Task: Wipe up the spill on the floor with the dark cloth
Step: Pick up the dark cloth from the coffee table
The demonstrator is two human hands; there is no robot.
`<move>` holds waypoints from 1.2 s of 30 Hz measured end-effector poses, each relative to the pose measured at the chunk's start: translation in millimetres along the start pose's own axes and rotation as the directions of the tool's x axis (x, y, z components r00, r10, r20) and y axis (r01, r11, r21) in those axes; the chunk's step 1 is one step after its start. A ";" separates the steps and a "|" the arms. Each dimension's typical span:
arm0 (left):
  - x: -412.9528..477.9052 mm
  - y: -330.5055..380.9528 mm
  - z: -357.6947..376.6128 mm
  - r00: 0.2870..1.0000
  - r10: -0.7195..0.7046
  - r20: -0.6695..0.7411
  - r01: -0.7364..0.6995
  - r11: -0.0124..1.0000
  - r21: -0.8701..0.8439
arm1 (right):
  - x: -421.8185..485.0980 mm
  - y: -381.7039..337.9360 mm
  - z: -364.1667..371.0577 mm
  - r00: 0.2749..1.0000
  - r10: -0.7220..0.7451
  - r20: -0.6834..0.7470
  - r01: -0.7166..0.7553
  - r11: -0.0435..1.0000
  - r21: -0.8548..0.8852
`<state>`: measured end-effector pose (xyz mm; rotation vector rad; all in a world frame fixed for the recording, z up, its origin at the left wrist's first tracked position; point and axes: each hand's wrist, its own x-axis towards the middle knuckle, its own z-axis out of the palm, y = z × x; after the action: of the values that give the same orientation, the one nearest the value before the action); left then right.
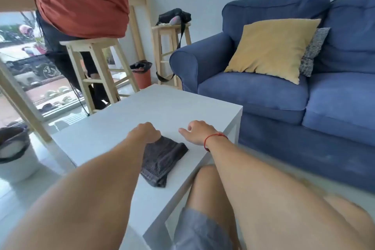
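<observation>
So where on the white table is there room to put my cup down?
The white table is bare across its far half, beyond both hands toward the blue sofa. The left side, toward the wooden stool, is bare too. It's crowded near you: the dark cloth under the left hand, with the right hand beside.

arms: bare, no sleeves | right wrist: thin red string bracelet (215, 140) | legs: grey shorts (200, 231)

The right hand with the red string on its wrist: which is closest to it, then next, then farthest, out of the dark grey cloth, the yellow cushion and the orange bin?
From the right hand:
1. The dark grey folded cloth, just to its left on the white table.
2. The square yellow cushion, on the blue sofa beyond the table.
3. The round orange bin, on the floor past the table's far corner.
</observation>
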<state>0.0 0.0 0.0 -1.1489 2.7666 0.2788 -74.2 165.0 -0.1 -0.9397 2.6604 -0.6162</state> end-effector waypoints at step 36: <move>-67.1 323.3 129.7 0.875 0.484 -0.004 -0.368 0.659 -0.656 | -84.4 256.2 -46.8 0.446 0.741 -0.503 -0.304 0.653 0.693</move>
<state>-176.4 298.6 -75.0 -0.4574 2.8001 1.4036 -164.7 413.5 -71.0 0.5312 2.8718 -1.7235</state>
